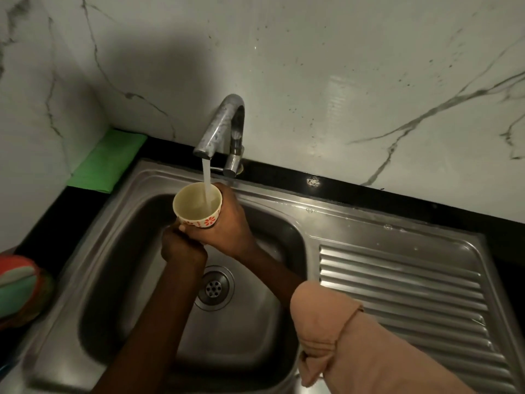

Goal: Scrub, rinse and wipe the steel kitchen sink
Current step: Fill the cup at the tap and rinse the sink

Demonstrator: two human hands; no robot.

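Head view: cup is gripped round its wall by right hand, braced beneath by left hand with fingers curled, under tap stream above sink.

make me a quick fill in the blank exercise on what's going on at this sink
1. Water from the tap runs into the ____ held over the sink.
2. The folded cloth in the far left corner is ____ in colour.
3. The drain lies ____ the two hands, the right hand and the left hand.
4. The ribbed draining board is on the ____ side of the basin.

Missing words: cup; green; below; right
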